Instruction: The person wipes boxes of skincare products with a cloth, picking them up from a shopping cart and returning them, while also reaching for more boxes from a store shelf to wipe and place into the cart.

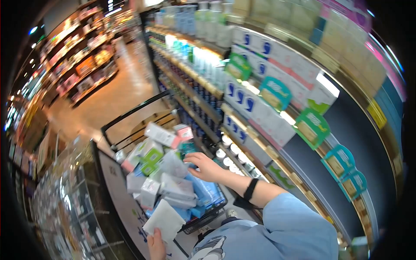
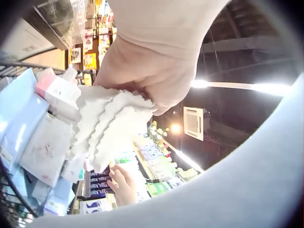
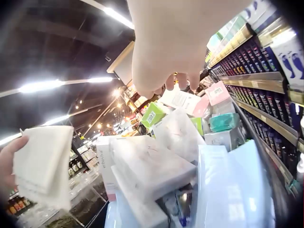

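My left hand (image 1: pixel 157 246) pinches a folded white cloth (image 1: pixel 164 221) at its lower edge. In the left wrist view the cloth (image 2: pixel 114 126) shows several layers with wavy edges. A black shopping cart (image 1: pixel 104 130) is heaped with packages, and the cloth is held over its near side. Above the far right part of the heap, my right hand (image 1: pixel 207 168) reaches out with relaxed fingers and nothing in its grasp. Below it lie white boxes (image 3: pixel 152 166), a green-and-white box (image 3: pixel 153 115), a teal pack (image 3: pixel 224 122) and light blue packs (image 3: pixel 225 185).
Shelves with footprint-marked boxes (image 1: pixel 242 97) and bottles (image 1: pixel 195 56) run along the right side. Green and teal shelf signs (image 1: pixel 312 128) stick out from them. Clear-fronted bins (image 1: pixel 69 208) stand to the left. An aisle floor (image 1: pixel 78 115) stretches ahead toward another stocked shelf (image 1: pixel 82 60).
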